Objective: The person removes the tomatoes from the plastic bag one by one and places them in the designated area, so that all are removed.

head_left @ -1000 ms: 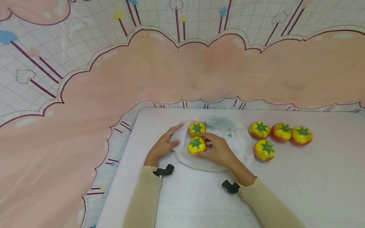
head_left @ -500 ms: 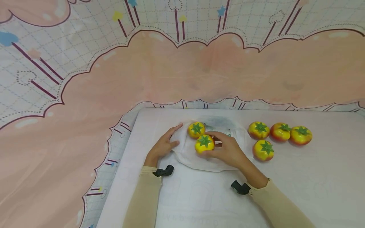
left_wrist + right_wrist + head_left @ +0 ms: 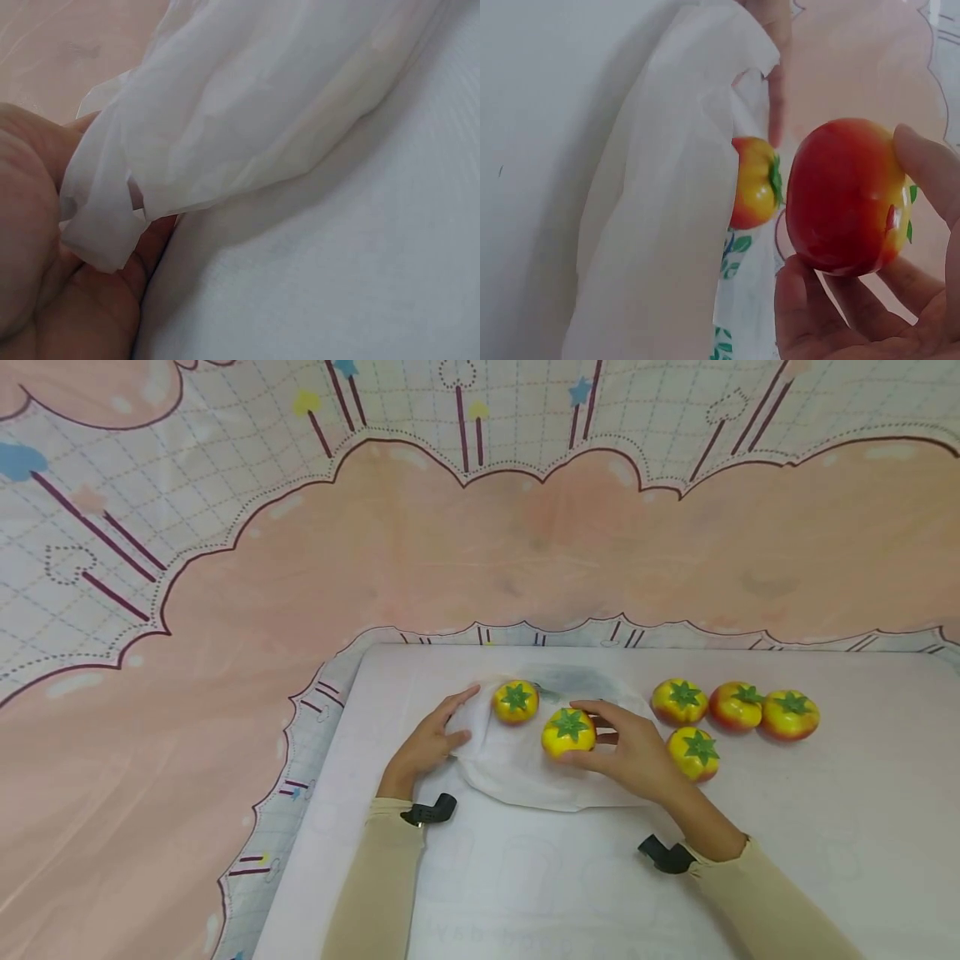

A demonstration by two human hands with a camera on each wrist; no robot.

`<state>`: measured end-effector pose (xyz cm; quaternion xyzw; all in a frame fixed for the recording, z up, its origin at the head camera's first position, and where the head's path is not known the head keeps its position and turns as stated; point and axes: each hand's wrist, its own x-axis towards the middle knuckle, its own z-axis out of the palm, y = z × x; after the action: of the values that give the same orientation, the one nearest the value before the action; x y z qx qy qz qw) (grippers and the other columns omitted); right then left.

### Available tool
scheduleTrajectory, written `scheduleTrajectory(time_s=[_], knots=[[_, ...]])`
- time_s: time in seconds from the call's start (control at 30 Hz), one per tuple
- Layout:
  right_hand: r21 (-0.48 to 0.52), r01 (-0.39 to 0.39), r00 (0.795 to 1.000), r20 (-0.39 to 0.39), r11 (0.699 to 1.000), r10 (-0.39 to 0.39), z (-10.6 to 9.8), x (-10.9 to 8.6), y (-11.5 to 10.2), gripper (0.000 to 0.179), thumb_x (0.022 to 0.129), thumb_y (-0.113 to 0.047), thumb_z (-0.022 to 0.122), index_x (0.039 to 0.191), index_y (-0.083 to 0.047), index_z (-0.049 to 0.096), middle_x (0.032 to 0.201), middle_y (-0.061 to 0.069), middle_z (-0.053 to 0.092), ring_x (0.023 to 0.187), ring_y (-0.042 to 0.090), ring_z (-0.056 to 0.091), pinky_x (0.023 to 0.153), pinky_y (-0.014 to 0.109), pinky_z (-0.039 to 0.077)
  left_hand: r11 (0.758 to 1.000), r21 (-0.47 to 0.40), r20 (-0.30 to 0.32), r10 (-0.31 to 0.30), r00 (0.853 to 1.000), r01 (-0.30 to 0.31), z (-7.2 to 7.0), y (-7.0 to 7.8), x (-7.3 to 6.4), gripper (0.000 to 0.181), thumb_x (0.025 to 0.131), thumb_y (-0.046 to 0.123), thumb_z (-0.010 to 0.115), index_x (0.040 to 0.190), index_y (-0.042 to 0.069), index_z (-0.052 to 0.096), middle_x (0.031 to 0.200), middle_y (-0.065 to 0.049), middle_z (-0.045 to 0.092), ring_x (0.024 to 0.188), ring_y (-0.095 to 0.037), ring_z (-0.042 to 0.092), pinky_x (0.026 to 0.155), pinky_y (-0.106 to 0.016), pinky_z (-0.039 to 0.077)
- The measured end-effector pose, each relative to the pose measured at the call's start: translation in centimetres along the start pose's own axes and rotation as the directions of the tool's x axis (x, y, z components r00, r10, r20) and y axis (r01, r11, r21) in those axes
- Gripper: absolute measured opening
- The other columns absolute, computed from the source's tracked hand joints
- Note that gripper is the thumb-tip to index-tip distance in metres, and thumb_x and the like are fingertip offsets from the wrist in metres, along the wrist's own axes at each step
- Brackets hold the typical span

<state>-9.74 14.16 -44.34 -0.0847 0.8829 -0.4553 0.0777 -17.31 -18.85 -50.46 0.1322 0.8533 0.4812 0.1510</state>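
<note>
My right hand holds a glossy yellow-and-red tomato between thumb and fingers, above the white plastic bag. In the right wrist view the held tomato shows its red underside, apart from the bag's mouth. A second tomato sits at the left part of the bag, partly covered by the film in the right wrist view. My left hand rests at the bag's left edge with fingers extended. The left wrist view shows a loose strip of the bag lying across this hand.
To the right of the bag are several more tomatoes: three in a back row and one nearer tomato close to my right wrist. They stand on a white-covered table. A cloud-patterned cloth hangs behind it.
My right hand has carried the tomato rightward, away from the other tomato on the bag. My left hand has stayed at the bag's edge.
</note>
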Motion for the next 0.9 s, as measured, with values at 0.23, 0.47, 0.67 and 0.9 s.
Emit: scheduleTrajectory(time_s=[0.23,0.47,0.67,0.9], knots=[[-0.026,-0.006,1.000,-0.011,1.000,0.005,-1.1,-0.9,0.9,0.079,0.080,-0.054,0.082,0.146,-0.021,0.055,0.149,0.006,0.057,0.122,0.029,0.064,0.100,0.045,0.057,1.000,0.001,-0.003,-0.002,1.000,0.002,0.0,0.0,0.0,0.078,0.095,0.002,0.065,0.154,0.045,0.040,0.168,0.008,0.029,0.159,-0.025,0.017,0.129,-0.055,0.013],[-0.024,-0.026,1.000,-0.013,0.999,0.025,-1.9,-1.8,1.8,0.081,0.081,-0.055,0.081,0.148,-0.018,0.053,0.148,0.008,0.057,0.123,0.032,0.064,0.100,0.047,0.057,1.000,0.001,-0.009,-0.013,1.000,0.013,0.0,0.1,0.0,0.077,0.094,0.002,0.065,0.153,0.047,0.041,0.167,0.008,0.030,0.159,-0.024,0.018,0.129,-0.054,0.014],[-0.023,-0.019,0.999,-0.026,1.000,0.019,-2.6,-2.4,2.3,0.077,0.083,-0.052,0.080,0.147,-0.019,0.053,0.144,0.010,0.058,0.122,0.033,0.064,0.100,0.046,0.057,1.000,0.008,-0.009,-0.025,1.000,0.025,0.0,0.0,0.0,0.078,0.094,0.003,0.066,0.153,0.048,0.041,0.167,0.009,0.030,0.159,-0.024,0.018,0.129,-0.054,0.014],[-0.037,-0.055,0.998,-0.036,0.998,0.053,-3.6,-3.1,2.3,0.079,0.084,-0.053,0.079,0.149,-0.019,0.051,0.144,0.013,0.056,0.123,0.036,0.063,0.101,0.050,0.056,0.999,0.002,-0.008,-0.034,0.999,0.034,0.0,0.0,0.0,0.078,0.094,0.002,0.065,0.153,0.048,0.041,0.168,0.009,0.029,0.159,-0.023,0.017,0.129,-0.054,0.013]])
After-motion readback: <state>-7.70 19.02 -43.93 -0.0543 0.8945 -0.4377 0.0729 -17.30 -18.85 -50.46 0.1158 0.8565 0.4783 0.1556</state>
